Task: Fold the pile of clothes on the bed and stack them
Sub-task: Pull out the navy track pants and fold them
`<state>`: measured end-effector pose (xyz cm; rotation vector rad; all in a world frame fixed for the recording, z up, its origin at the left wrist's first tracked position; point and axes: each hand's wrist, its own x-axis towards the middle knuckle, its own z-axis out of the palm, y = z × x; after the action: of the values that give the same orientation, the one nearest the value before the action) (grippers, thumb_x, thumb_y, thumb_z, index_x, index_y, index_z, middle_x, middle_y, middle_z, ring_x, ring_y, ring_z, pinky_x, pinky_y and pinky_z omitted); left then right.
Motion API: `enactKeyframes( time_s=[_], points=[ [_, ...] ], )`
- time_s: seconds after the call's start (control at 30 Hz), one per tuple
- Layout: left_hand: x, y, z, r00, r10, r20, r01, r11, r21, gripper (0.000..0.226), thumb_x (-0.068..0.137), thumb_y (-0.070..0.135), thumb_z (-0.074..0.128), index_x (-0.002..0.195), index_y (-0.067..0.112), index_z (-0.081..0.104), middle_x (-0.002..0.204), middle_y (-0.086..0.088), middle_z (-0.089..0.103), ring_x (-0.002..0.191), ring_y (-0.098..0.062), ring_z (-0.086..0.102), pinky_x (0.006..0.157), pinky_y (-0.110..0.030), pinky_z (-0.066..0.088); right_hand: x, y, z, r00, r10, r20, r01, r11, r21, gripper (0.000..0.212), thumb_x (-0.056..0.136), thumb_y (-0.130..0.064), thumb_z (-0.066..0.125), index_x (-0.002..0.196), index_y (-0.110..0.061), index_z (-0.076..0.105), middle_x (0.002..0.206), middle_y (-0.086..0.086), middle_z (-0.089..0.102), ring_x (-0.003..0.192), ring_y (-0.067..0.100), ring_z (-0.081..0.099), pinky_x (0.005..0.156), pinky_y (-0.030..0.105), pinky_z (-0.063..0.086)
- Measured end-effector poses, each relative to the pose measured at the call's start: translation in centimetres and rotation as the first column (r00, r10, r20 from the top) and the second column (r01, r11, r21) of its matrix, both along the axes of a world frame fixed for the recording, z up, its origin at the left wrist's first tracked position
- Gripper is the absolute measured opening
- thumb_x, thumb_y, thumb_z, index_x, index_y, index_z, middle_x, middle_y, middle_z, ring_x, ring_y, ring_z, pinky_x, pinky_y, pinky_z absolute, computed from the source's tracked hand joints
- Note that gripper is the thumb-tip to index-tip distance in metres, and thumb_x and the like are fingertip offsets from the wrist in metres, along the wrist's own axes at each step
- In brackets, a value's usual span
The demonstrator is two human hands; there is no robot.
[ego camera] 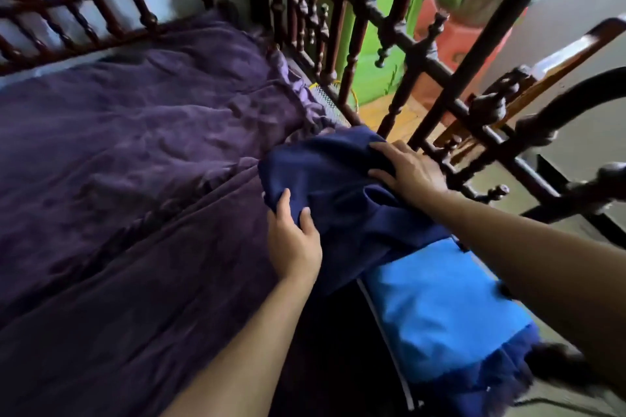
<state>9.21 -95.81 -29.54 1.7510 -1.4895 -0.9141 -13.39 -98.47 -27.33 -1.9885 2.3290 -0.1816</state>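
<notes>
A dark navy garment (333, 186) lies bunched at the right edge of the bed, over a bright blue piece of clothing (440, 308). My left hand (293, 240) pinches the garment's near left edge between thumb and fingers. On the garment's far right part, my right hand (411, 174) lies with fingers spread. More dark blue fabric (491, 382) shows under the bright blue piece.
The purple bedspread (135, 179) covers the bed to the left. A dark wooden spindle railing (389, 44) runs along the bed's far and right sides, close to my right hand. Beyond it stand a green surface (382, 27) and a red object (457, 41).
</notes>
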Motion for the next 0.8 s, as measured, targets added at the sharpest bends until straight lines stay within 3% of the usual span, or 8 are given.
enactKeyframes(
  time_s=[0.1, 0.17, 0.3, 0.4, 0.53, 0.67, 0.8],
  points=[
    [-1.8, -2.2, -2.7, 0.997, -0.062, -0.041, 0.064, 0.997, 0.042, 0.047, 0.093, 0.017, 0.056, 0.139, 0.017, 0.047, 0.139, -0.017, 0.045, 0.126, -0.030, 0.046, 0.100, -0.029, 0.034, -2.6, -3.3, -2.6, 0.999, 0.034, 0.006, -0.034, 0.999, -0.031, 0.056, 0.091, -0.050, 0.055, 0.141, -0.030, 0.042, 0.125, 0.005, 0.054, 0.095, 0.037, 0.062, 0.071, 0.041, 0.046],
    [-2.5, -2.6, -5.0, 0.979, -0.202, -0.035, 0.205, 0.967, 0.152, 0.053, 0.090, 0.018, 0.059, 0.141, 0.019, 0.043, 0.136, -0.014, 0.043, 0.122, -0.029, 0.048, 0.100, -0.029, 0.036, -4.1, -4.2, -4.8, 1.000, 0.010, 0.002, -0.010, 1.000, 0.024, 0.056, 0.091, -0.049, 0.054, 0.142, -0.032, 0.039, 0.135, 0.001, 0.048, 0.105, 0.035, 0.059, 0.076, 0.042, 0.047],
    [-2.6, -1.3, -9.8, 0.789, -0.604, 0.111, 0.487, 0.726, 0.485, 0.066, 0.091, 0.030, 0.059, 0.149, 0.029, 0.026, 0.137, -0.011, 0.034, 0.127, -0.031, 0.041, 0.104, -0.040, 0.040, -4.9, -2.4, -10.3, 0.998, -0.063, -0.025, 0.067, 0.935, 0.349, 0.058, 0.095, -0.053, 0.044, 0.148, -0.033, 0.031, 0.155, 0.004, 0.026, 0.132, 0.035, 0.039, 0.102, 0.047, 0.041],
    [-1.9, -0.2, -11.0, 0.745, -0.655, 0.127, 0.505, 0.677, 0.536, 0.071, 0.093, 0.032, 0.054, 0.151, 0.036, 0.013, 0.145, -0.013, 0.026, 0.129, -0.033, 0.040, 0.101, -0.041, 0.041, -4.1, -0.2, -12.3, 0.994, -0.105, -0.021, 0.103, 0.895, 0.433, 0.060, 0.098, -0.054, 0.034, 0.152, -0.033, 0.019, 0.160, 0.004, 0.017, 0.142, 0.031, 0.025, 0.113, 0.049, 0.027],
    [-0.5, 1.3, -9.7, 0.733, -0.664, 0.146, 0.522, 0.688, 0.504, 0.070, 0.093, 0.029, 0.053, 0.150, 0.036, 0.013, 0.148, -0.006, 0.024, 0.127, -0.028, 0.042, 0.099, -0.039, 0.042, -3.2, 0.2, -9.9, 0.996, -0.085, -0.033, 0.091, 0.911, 0.402, 0.056, 0.098, -0.050, 0.036, 0.147, -0.025, 0.029, 0.153, 0.007, 0.028, 0.135, 0.034, 0.034, 0.104, 0.048, 0.038],
    [1.5, 3.2, -6.8, 0.782, -0.590, 0.200, 0.444, 0.753, 0.487, 0.050, 0.095, 0.028, 0.050, 0.143, 0.024, 0.037, 0.134, -0.002, 0.044, 0.119, -0.022, 0.051, 0.094, -0.034, 0.045, -0.4, 1.9, -5.5, 0.997, -0.008, -0.083, 0.028, 0.968, 0.248, 0.043, 0.096, -0.044, 0.044, 0.130, -0.018, 0.049, 0.132, 0.009, 0.049, 0.121, 0.034, 0.045, 0.092, 0.046, 0.043],
    [4.2, 7.1, -4.1, 0.785, -0.547, 0.289, 0.363, 0.786, 0.500, 0.040, 0.096, 0.031, 0.050, 0.135, 0.025, 0.048, 0.129, 0.001, 0.050, 0.115, -0.019, 0.054, 0.086, -0.031, 0.044, 4.8, 6.7, -2.7, 0.988, 0.136, 0.079, -0.140, 0.989, 0.046, 0.033, 0.088, -0.029, 0.063, 0.116, -0.011, 0.064, 0.113, 0.011, 0.063, 0.102, 0.036, 0.059, 0.077, 0.047, 0.047]
  ],
)
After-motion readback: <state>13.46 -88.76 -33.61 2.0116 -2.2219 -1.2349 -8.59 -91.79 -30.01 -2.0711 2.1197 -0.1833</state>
